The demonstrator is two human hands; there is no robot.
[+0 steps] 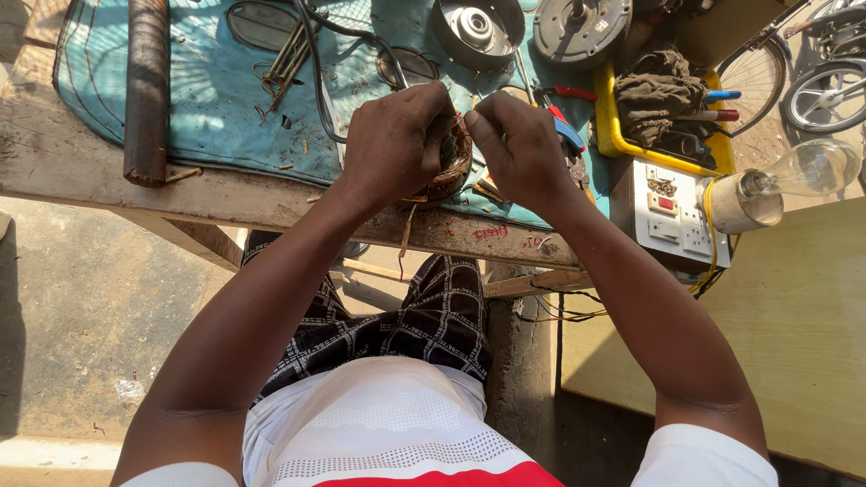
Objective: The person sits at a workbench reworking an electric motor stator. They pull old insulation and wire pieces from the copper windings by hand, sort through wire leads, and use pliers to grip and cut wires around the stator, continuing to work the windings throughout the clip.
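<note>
My left hand (397,144) grips a round motor stator wound with copper wire (454,167), held at the front edge of the wooden workbench (63,153). My right hand (519,149) is pinched shut just right of the stator, its fingertips at the coil's top; what it pinches is too small to tell, perhaps a thin wire. A loose strip hangs down from the stator over the bench edge. Most of the stator is hidden behind my left hand's fingers.
A teal mat (216,99) covers the bench, with a brown pipe (147,90), a black cable, two round motor housings (474,27), pliers (564,126). A yellow tray (622,135) holds a rag; a white switchboard (672,212) and bulb (803,171) sit right. Bicycle wheels (825,90) stand far right.
</note>
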